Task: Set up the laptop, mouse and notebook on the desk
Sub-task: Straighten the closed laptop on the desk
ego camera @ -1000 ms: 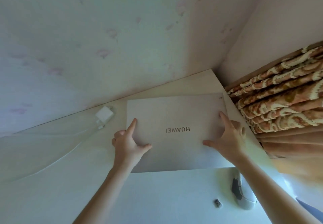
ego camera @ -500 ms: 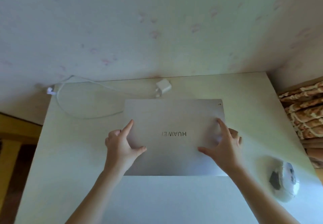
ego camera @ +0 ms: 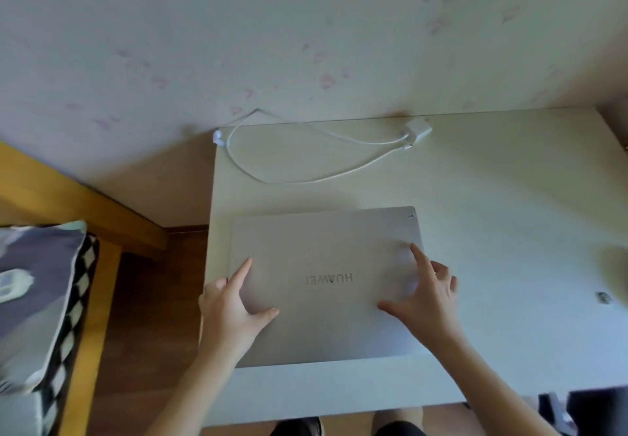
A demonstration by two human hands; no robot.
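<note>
Since a second ago our view has swung left, and the mouse has left it. Our left hand (ego camera: pixel 234 309) and right hand (ego camera: pixel 424 303) rest, fingers spread and released, on the closed laptop (ego camera: pixel 326 286), which lies flat on the desk (ego camera: pixel 492 197). Beyond the laptop, a white charger (ego camera: pixel 418 128) and its looped cable (ego camera: pixel 306 160) lie by the wall.

The closed silver laptop (ego camera: pixel 326 286) bears the brand "HUAWEI" on its lid, upside down from this view.
</note>
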